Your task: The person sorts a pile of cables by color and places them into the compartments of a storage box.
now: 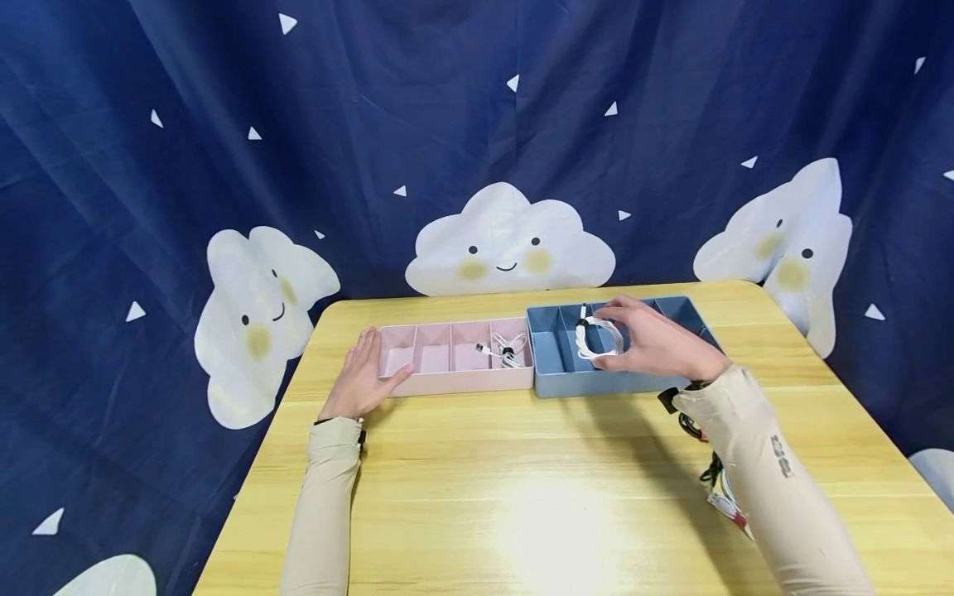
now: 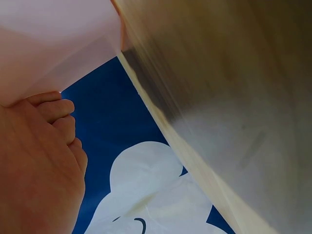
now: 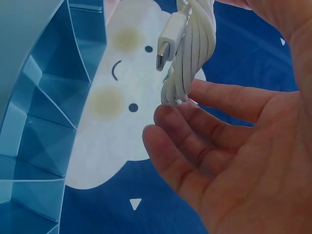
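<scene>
Right hand (image 1: 659, 339) pinches coiled white cable (image 1: 582, 338); left hand (image 1: 361, 377) (outstretched) touches pink tray (image 1: 469, 382).

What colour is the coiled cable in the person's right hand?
White. The coiled white cable in the right hand shows best in the right wrist view.

No legible text; right sleeve print (image 1: 782, 456) unreadable

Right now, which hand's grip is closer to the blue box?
Right. The right grip is above the blue box, holding the white cable; the left grip is farther off, at the left end of the pink box.
</scene>
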The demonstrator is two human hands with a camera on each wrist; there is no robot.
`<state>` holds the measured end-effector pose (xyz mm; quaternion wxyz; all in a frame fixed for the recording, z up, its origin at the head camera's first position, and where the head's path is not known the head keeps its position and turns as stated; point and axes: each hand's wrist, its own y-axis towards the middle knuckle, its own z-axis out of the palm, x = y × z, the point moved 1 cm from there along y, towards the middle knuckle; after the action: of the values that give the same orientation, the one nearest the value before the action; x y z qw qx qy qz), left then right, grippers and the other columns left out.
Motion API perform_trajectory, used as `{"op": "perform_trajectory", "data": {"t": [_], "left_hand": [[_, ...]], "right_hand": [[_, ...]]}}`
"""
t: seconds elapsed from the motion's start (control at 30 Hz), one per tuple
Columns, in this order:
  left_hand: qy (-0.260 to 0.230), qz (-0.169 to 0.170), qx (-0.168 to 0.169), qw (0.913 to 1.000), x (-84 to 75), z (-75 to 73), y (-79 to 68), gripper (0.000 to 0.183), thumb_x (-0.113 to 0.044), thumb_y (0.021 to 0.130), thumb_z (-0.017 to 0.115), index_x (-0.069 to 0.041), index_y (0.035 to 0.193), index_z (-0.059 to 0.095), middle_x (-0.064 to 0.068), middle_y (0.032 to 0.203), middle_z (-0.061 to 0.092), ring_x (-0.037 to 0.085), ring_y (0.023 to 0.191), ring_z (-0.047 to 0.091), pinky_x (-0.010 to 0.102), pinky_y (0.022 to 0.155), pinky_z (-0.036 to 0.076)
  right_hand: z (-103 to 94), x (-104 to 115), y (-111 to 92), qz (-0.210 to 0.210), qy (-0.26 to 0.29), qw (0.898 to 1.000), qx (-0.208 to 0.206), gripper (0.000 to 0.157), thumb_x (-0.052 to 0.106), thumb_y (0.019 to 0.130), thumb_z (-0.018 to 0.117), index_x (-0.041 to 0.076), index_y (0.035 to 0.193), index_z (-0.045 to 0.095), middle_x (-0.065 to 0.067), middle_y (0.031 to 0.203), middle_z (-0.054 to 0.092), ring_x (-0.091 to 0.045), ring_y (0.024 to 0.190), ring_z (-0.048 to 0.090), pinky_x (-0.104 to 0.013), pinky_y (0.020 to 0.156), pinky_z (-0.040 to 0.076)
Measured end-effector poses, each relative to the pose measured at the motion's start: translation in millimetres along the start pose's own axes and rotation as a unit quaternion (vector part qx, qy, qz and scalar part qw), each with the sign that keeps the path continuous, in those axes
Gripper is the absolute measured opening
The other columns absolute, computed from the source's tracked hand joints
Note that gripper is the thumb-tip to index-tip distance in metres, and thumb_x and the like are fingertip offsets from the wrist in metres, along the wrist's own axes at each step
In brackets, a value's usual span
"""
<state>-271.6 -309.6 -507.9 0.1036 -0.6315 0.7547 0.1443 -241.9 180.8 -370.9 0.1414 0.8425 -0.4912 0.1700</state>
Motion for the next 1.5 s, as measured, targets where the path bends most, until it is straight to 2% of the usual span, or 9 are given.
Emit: {"op": "perform_trajectory", "data": {"t": [0.23, 0.5, 0.9, 1.23, 1.5], "left_hand": [[-0.002, 0.002, -0.001, 1.0, -1.0, -0.3, -0.4, 0.112, -0.076, 0.095, 0.047, 0.005, 0.163, 0.01, 0.021, 0.174, 0.005, 0.038, 0.163, 0.003, 0.059, 0.132, 0.009], [-0.003, 0.001, -0.002, 1.0, -2.3, -1.2, -0.3, 0.113, -0.077, 0.095, 0.046, 0.005, 0.164, 0.009, 0.021, 0.175, 0.005, 0.038, 0.164, 0.004, 0.059, 0.132, 0.009], [-0.001, 0.003, -0.005, 1.0, -2.2, -0.6, -0.6, 0.112, -0.076, 0.095, 0.047, 0.005, 0.163, 0.011, 0.021, 0.174, 0.006, 0.038, 0.164, 0.005, 0.059, 0.132, 0.01], [-0.001, 0.003, -0.004, 1.0, -5.1, -2.9, -0.7, 0.112, -0.076, 0.095, 0.047, 0.006, 0.163, 0.011, 0.022, 0.174, 0.007, 0.039, 0.163, 0.005, 0.058, 0.132, 0.01], [-0.001, 0.002, -0.009, 1.0, -4.2, -2.3, -1.1, 0.112, -0.076, 0.095, 0.048, 0.006, 0.163, 0.013, 0.023, 0.174, 0.008, 0.039, 0.163, 0.006, 0.058, 0.132, 0.01]], "right_hand": [[1.1, 3, 6, -0.009, 0.0, 1.0, -0.004, 0.071, 0.037, 0.083, 0.085, 0.003, 0.14, 0.059, -0.014, 0.139, 0.057, -0.027, 0.109, 0.061, -0.047, 0.094, 0.053], [1.8, 8, 13, -0.008, 0.01, 1.0, 0.003, 0.069, 0.039, 0.085, 0.083, 0.003, 0.139, 0.06, -0.016, 0.14, 0.056, -0.029, 0.113, 0.059, -0.05, 0.094, 0.053], [2.8, 14, 23, -0.022, 0.011, 1.0, 0.003, 0.069, 0.035, 0.085, 0.083, 0.002, 0.14, 0.06, -0.014, 0.137, 0.058, -0.026, 0.105, 0.059, -0.044, 0.089, 0.052], [7.1, 21, 33, -0.035, 0.012, 0.999, 0.003, 0.069, 0.035, 0.084, 0.084, 0.002, 0.139, 0.061, -0.013, 0.135, 0.059, -0.026, 0.113, 0.061, -0.047, 0.097, 0.053], [7.4, 28, 41, -0.04, 0.015, 0.999, 0.01, 0.069, 0.038, 0.083, 0.084, 0.003, 0.139, 0.061, -0.011, 0.132, 0.06, -0.023, 0.105, 0.06, -0.044, 0.093, 0.054]]}}
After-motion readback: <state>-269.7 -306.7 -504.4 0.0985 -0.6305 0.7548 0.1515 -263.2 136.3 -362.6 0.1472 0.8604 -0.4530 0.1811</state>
